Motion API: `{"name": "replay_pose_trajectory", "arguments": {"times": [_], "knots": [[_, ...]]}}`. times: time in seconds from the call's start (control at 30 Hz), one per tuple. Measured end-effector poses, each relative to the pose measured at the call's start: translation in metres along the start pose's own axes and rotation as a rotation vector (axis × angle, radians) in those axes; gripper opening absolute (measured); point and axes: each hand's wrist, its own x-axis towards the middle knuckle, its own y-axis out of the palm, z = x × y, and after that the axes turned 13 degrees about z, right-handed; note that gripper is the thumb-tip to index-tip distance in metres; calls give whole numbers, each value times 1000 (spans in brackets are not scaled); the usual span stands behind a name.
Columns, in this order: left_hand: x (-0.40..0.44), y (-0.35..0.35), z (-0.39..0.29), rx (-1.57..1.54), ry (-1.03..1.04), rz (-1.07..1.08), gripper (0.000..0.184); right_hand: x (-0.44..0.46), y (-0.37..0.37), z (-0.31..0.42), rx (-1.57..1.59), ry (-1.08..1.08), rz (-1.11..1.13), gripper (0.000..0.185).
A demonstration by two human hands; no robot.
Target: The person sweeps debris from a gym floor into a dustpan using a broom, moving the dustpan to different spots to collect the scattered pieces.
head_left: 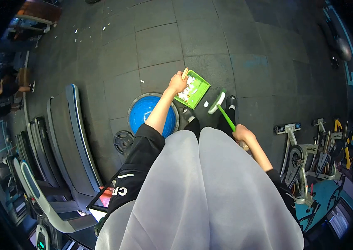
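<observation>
My left hand (177, 84) is closed on the pale handle of a green dustpan (202, 88), which lies on the floor in front of my feet. White scraps of paper or similar litter (188, 91) are heaped inside the pan. In my right hand (244, 134) is a hand brush (227, 117) with a green handle, its white bristles down near the floor beside my shoe. One loose white scrap (206, 104) sits between the brush head and the pan.
A blue half-ball balance trainer (144, 111) and a weight plate (123, 142) are at left, near a treadmill (85, 137). Exercise bikes (296, 156) stand at right. More white scraps (104, 28) dot the dark tiled floor at upper left.
</observation>
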Motion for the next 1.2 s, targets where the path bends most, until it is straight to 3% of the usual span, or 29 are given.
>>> {"name": "replay_pose_trajectory", "arguments": {"times": [0.03, 0.07, 0.27, 0.4, 0.47, 0.7, 0.93, 1.1, 1.17, 1.2], "knots": [[-2, 0, -4, 13, -1, -1, 38, -1, -3, 10, 54, 73, 98, 22], [0, 1, -4, 14, 2, -2, 38, 9, 4, 16, -119, 28, -32, 23], [-8, 3, -7, 24, -6, -15, 37, 92, 45, 6, 141, -20, -27, 31], [-5, 1, -4, 74, 28, 8, 36, 103, 50, -10, 64, -129, -59, 31], [-3, -1, -5, 67, 19, 10, 36, 88, 50, -17, 91, -294, -177, 30], [16, -3, 5, 51, -6, 9, 37, 6, 32, -24, 99, -254, -201, 33], [23, 4, -3, 61, 27, 12, 33, 59, 32, 9, 111, -40, -99, 30], [9, -16, -15, -105, -85, 90, 28, 111, 39, 20, 120, -201, -130, 28], [5, -17, -13, -146, -90, 107, 27, 91, 34, 11, 141, -283, -185, 38], [3, -17, -13, -23, -67, 56, 28, 87, 33, 1, 157, -298, -201, 44]]}}
